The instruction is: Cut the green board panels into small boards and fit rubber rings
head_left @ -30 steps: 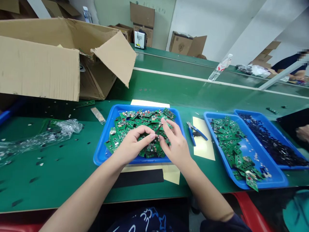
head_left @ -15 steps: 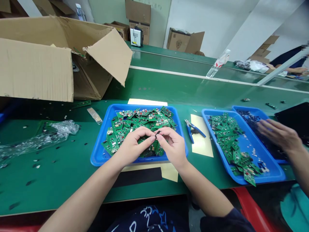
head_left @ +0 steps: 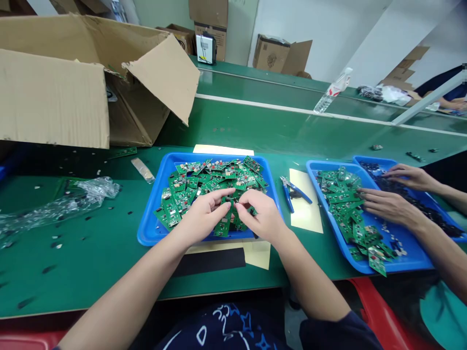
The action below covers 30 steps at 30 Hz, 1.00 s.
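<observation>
Both my hands are over a blue tray heaped with green circuit boards. Thumb and fingers of my left hand close on the upper end of one circuit board, which slants down toward me. My right hand meets it there in a pinch, fingertips close to the board's top; whatever small piece is between them is too hidden to name. Blue-handled cutting pliers lie to the right of the tray on a pale yellow sheet.
A large open cardboard box stands at left, near crumpled clear plastic. A black strip lies before my tray. At right, a co-worker's hands reach over two more blue trays. A bottle stands behind.
The small black piece pinched between my hands no longer shows there; a circuit board now hangs from my left fingers. A second co-worker's hand has appeared over the right-hand trays.
</observation>
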Motion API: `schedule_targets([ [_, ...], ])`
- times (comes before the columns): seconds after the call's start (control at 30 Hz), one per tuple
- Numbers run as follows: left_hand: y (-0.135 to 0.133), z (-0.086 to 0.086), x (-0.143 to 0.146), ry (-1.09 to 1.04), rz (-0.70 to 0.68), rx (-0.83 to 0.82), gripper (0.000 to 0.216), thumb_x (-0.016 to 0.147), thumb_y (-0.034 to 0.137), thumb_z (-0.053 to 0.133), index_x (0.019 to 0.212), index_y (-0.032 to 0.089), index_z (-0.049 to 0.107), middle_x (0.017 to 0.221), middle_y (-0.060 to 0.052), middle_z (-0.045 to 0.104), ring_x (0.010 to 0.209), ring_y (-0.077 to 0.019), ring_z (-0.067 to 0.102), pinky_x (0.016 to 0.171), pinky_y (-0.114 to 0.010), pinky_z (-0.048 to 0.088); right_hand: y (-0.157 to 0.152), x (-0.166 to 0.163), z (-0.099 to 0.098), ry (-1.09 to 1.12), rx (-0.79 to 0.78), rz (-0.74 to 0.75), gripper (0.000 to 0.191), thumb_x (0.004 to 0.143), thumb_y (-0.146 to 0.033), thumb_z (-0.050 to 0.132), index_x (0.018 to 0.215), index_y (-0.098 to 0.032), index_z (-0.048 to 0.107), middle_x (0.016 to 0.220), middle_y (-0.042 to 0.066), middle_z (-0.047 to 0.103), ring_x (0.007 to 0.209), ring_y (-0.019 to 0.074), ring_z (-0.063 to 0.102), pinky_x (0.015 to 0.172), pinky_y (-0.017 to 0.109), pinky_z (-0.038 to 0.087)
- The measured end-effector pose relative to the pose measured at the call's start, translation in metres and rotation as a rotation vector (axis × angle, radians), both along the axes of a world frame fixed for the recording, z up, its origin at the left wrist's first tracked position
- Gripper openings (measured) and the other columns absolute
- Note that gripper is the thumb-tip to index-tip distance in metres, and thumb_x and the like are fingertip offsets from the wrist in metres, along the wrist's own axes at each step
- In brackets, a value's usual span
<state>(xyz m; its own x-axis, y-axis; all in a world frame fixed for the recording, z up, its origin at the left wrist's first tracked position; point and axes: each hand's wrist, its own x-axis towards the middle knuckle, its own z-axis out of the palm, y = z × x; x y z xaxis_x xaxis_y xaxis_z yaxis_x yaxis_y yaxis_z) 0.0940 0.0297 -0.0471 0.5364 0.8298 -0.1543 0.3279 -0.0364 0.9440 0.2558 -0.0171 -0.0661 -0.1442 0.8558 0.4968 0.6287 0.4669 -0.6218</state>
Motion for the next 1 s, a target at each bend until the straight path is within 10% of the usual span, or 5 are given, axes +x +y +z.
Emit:
schedule_targets([
  [0.37,-0.0017,-0.0003,0.0014,-0.018,-0.114,-0.063,0.045,0.079,0.023,0.045,0.121,0.015,0.057,0.080,-0.003,0.070,0.083,-0.0203,0.065,0.079,-0.034,0.050,0.0011,0.0039,-0.0011,-0.232,0.044,0.070,0.018,0.082,-0.017,0.042,0.064,-0.021,0.044,0.059,0.000,0.049,0.058,0.0140,0.045,0.055,0.026,0.036],
  [0.63,-0.0019,-0.0024,-0.0004,0.036,-0.157,0.012,0.047,0.080,0.024,0.043,0.125,0.016,0.054,0.119,-0.006,0.064,0.111,-0.0229,0.057,0.096,-0.037,0.043,0.0016,0.0035,-0.0008,-0.288,0.039,0.071,0.021,0.080,-0.017,0.041,0.060,-0.021,0.039,0.058,0.000,0.045,0.057,0.0132,0.042,0.054,0.025,0.035],
  [1.0,-0.0003,-0.0062,-0.0004,0.090,-0.175,0.123,0.046,0.079,0.020,0.041,0.121,0.018,0.058,0.121,-0.006,0.062,0.113,-0.0227,0.056,0.100,-0.039,0.040,0.0010,0.0017,-0.0020,-0.329,0.049,0.075,0.020,0.078,-0.016,0.042,0.059,-0.020,0.038,0.058,0.000,0.045,0.057,0.0130,0.042,0.055,0.024,0.035],
])
